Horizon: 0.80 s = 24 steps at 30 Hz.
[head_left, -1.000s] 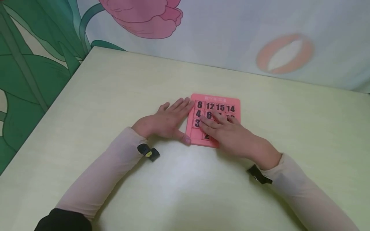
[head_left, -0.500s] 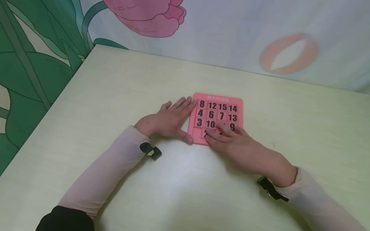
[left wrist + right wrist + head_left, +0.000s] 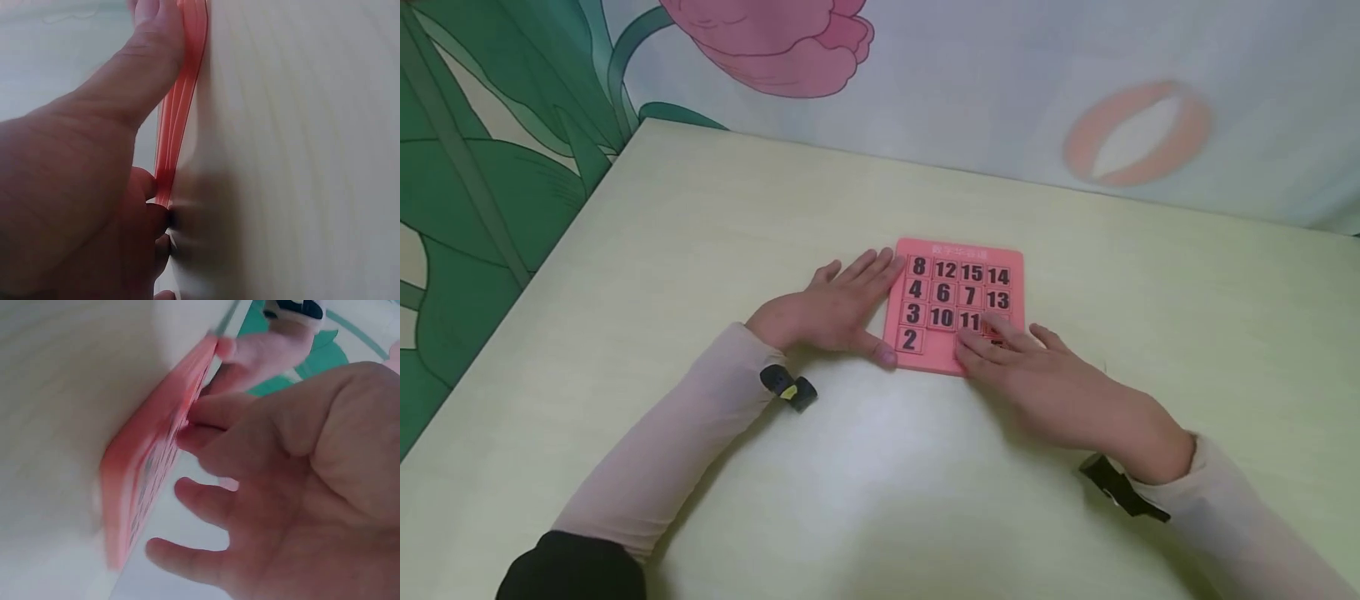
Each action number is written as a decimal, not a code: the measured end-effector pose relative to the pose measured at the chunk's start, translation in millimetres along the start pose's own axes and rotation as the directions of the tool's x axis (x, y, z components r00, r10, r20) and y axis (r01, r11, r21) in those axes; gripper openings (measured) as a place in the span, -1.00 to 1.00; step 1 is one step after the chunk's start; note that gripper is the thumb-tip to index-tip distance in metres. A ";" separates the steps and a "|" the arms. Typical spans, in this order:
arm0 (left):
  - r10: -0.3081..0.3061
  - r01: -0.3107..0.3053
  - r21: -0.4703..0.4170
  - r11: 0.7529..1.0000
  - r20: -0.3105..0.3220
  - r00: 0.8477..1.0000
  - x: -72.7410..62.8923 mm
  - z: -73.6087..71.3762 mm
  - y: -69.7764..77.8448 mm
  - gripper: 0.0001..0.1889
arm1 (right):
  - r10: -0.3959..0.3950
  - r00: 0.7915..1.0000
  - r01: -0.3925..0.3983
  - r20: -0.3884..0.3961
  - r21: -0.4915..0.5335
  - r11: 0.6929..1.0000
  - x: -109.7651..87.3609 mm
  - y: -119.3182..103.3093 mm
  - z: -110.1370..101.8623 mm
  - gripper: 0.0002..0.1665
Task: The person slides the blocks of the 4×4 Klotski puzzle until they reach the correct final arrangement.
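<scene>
A pink sliding number puzzle (image 3: 955,245) lies flat on the table. My left hand (image 3: 831,317) rests along its left side, fingers straight, the thumb at the near left corner. In the left wrist view, the thumb (image 3: 140,72) lies against the puzzle's pink side (image 3: 178,119). My right hand (image 3: 1048,387) reaches over the near right part with extended fingers, touching the tiles there and hiding some of the bottom row. The tile marked 2 (image 3: 910,339) sits in the near left corner, with a bare slot (image 3: 938,346) to its right.
The pale table (image 3: 760,500) runs back to a wall cloth (image 3: 970,92) printed with flowers and green leaves (image 3: 482,192). Dark straps (image 3: 1123,487) are on both wrists, over light sleeves.
The 2 tile has slid left into the near left corner, leaving the slot on its right. My right hand has drawn back toward the near right of the puzzle. The left stays put.
</scene>
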<state>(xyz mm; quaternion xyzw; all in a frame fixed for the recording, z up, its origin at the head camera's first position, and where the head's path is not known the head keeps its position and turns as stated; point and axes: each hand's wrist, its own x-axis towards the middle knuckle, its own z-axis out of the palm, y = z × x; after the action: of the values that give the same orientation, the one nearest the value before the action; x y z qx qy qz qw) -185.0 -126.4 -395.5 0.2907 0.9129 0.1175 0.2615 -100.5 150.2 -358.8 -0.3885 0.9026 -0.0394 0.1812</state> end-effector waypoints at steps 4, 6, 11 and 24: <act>-0.004 0.004 0.005 1.000 0.007 1.000 3.7 -0.4 3.5 0.38 | 0.017 1.000 -0.017 -0.011 0.004 1.000 -6.5 1.7 6.5 -0.30; -0.005 0.005 0.015 1.000 0.007 1.000 3.9 -0.7 3.8 0.38 | 0.017 1.000 -0.017 -0.015 -0.006 1.000 -0.7 -2.3 11.5 -0.29; -0.006 0.006 0.023 1.000 0.000 1.000 0.2 -1.5 1.0 0.37 | 0.016 1.000 -0.016 0.000 -0.009 1.000 13.1 -12.8 12.4 -0.29; 0.000 0.000 -0.002 1.000 0.009 1.000 0.9 -0.8 1.7 0.38 | 0.123 0.991 -0.125 0.056 0.021 0.992 -24.5 -10.7 5.1 -0.27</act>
<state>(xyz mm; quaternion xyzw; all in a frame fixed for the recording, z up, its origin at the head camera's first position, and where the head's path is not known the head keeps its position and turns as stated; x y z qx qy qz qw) -185.3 -124.6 -394.6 0.2908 0.9115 0.1172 0.2662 -75.9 160.7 -354.0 -0.3302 0.9191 -0.0286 0.2130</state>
